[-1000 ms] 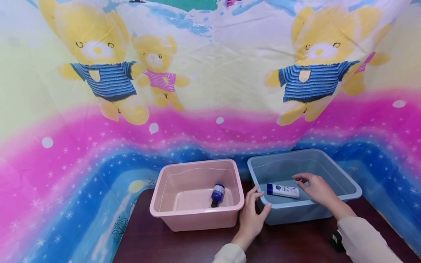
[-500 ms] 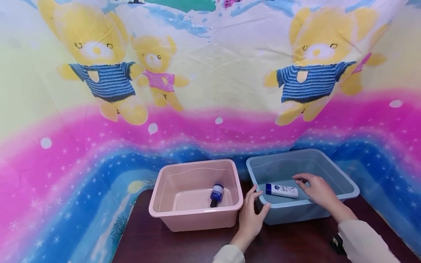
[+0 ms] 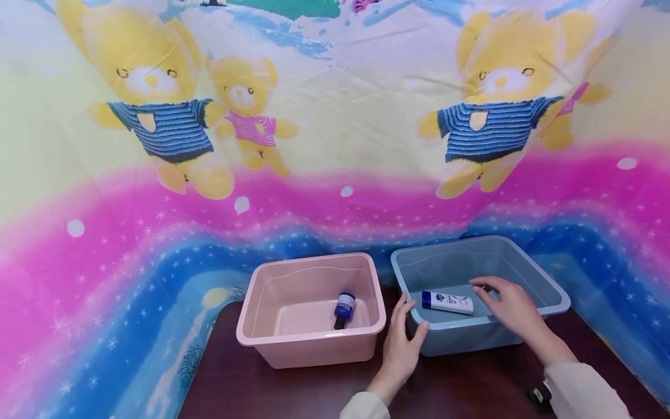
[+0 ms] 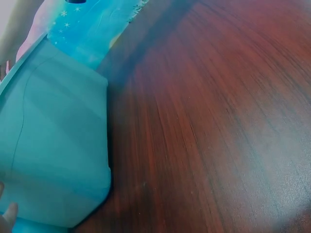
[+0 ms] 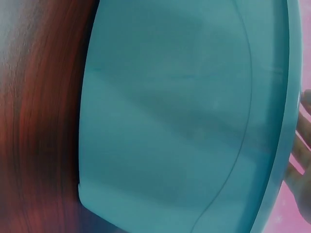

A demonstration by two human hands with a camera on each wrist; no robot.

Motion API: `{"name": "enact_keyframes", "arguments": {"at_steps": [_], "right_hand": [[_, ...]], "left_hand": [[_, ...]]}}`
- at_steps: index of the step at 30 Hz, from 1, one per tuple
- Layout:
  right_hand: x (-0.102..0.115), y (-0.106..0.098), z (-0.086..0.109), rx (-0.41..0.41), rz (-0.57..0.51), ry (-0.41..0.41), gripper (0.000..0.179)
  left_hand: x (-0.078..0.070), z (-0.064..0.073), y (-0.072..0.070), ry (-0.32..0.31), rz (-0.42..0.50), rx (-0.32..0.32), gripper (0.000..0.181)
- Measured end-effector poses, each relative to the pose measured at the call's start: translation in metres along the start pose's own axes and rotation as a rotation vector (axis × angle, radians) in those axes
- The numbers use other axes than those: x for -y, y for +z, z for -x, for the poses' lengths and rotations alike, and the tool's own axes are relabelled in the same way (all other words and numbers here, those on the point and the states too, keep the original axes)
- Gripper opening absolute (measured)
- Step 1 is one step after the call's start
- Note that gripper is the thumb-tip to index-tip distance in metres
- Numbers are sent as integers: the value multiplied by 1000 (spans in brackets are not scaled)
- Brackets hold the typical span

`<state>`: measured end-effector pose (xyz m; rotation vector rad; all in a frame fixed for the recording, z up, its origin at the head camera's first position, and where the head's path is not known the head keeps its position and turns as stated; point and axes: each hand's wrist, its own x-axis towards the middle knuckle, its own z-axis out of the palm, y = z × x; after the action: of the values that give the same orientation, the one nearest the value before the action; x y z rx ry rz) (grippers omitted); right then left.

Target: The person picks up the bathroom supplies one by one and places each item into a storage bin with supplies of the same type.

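A blue-grey plastic basin stands at the right of the table in the head view. In it lies a white bottle with a dark blue cap, on its side. My left hand touches the basin's near left corner, thumb on the front and fingers along the left side. Over the basin's front rim reaches my right hand, fingers loosely bent, apart from the bottle, with nothing visible in them. Both wrist views mostly show the outer wall of the basin; fingers appear at the right edge in the right wrist view.
A pink basin stands left of the blue-grey one, with a blue bottle inside. Both are on a dark wooden table. A small black object is by the right sleeve. Behind hangs a bear-print cloth.
My right hand has shifted slightly right, away from the white bottle. My left hand stays at the basin's corner. The head view has drifted a little.
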<state>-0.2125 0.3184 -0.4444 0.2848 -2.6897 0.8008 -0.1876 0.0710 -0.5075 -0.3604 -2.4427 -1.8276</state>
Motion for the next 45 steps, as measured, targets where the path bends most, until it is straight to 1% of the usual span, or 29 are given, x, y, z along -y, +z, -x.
{"name": "enact_keyframes", "arguments": {"at_steps": [7, 15, 21, 25, 28, 31, 33, 36, 39, 40, 45], "right_hand": [[0, 4, 6, -69, -48, -32, 28], [-1, 10, 15, -125, -48, -37, 28], [10, 11, 23, -187, -38, -19, 24], [22, 11, 31, -226, -63, -29, 20], [32, 13, 36, -252, -93, -59, 23], [40, 16, 42, -281, -120, -90, 25], [44, 18, 46, -297, -132, -103, 26], [49, 22, 53, -310, -149, -107, 26], [54, 25, 59, -309, -154, -100, 27], [56, 26, 61, -309, -155, -99, 27], [60, 30, 70, -305, -166, -103, 27]], "left_hand": [[4, 7, 4, -49, -12, -20, 52], [7, 25, 6, -80, -61, -51, 57], [5, 40, 6, -122, -49, -61, 54], [1, 49, 5, -107, -67, -82, 51], [-3, 56, 2, -76, -78, -98, 51], [-6, 62, 0, -63, -68, -103, 51], [-7, 66, -1, -34, -65, -114, 50], [-6, 72, -2, -7, -69, -132, 51], [-3, 77, -4, 49, -82, -151, 51], [-1, 78, -5, 73, -92, -155, 51], [8, 84, -14, 273, -200, -178, 52]]}}
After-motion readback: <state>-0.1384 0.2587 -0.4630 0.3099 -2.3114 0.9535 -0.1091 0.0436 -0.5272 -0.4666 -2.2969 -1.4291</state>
